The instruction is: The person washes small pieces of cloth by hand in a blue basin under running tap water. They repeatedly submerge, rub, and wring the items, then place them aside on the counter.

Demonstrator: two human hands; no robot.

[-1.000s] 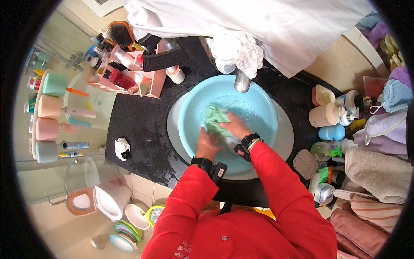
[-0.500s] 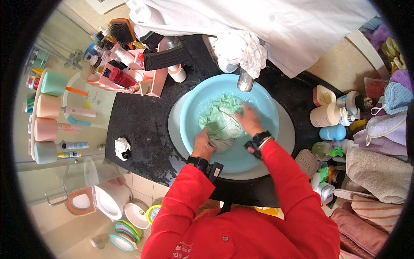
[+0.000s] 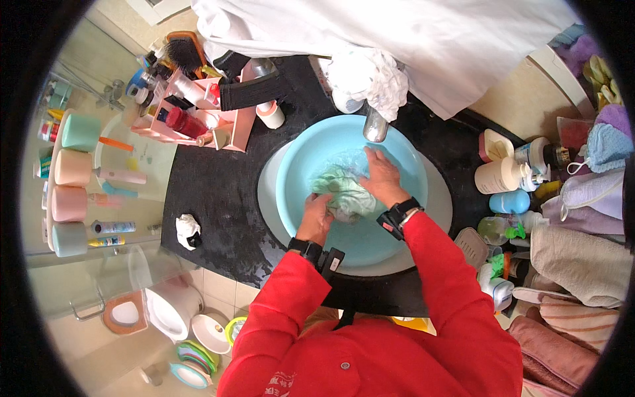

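A light blue basin (image 3: 286,198) stands in the white sink under the metal faucet (image 3: 376,127). Bunched in its water lies a wet pale green cloth (image 3: 347,192), whose exact kind I cannot make out. My left hand (image 3: 316,217) pinches the cloth's left edge between thumb and fingers. To the right of the cloth, my right hand (image 3: 382,177) has its fingers stretched toward the faucet, with the thumb side at the cloth's edge. Both wrists wear black straps.
A pink organizer (image 3: 228,126) full of bottles sits at the counter's back left. White fabric (image 3: 370,79) is bunched behind the faucet. Lotion bottles (image 3: 499,177) and towels (image 3: 575,264) crowd the right side. A small white-and-black cloth (image 3: 188,230) rests on the black counter (image 3: 221,192).
The green cloth has drawn together into a smaller bunch, lower in the basin. My right hand has come off its top, fingers now extended; my left hand still holds the left edge.
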